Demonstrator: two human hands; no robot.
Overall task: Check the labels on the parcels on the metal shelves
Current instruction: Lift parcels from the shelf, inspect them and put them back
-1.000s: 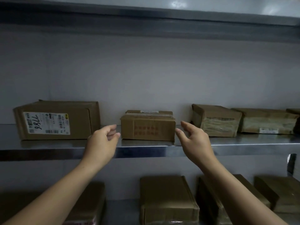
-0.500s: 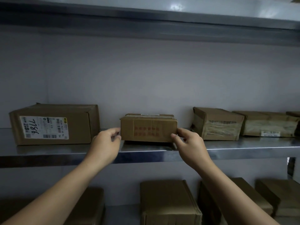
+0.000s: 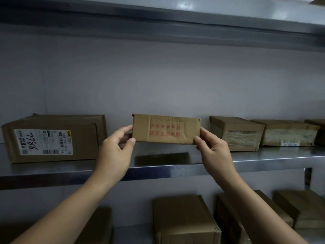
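The small parcel is in the air, just above the metal shelf, between the two hands. The left hand pinches its left end: the thumb is under the lower corner and the other fingers are curled on the end face. The right hand holds the right end in the same way, with its fingers bent around the edge. The face that is turned to the camera carries two lines of red print, which is too faint to read.

All the parcels are closed cardboard boxes, so their content does not show. To the left of the left fingers stands a large parcel on the shelf, well apart, with a white label on its front and "7786" written on it by hand. To the right of the right fingers, near them, lies a taped parcel, and beyond it a flat parcel with a small white label. Below the fingers, on the lower shelf, there are more brown parcels.

Half a second ago the small parcel was resting on the shelf with both hands already on its ends. Now it is lifted and tipped, so a different face shows. One second ago the hands were open and did not touch it.
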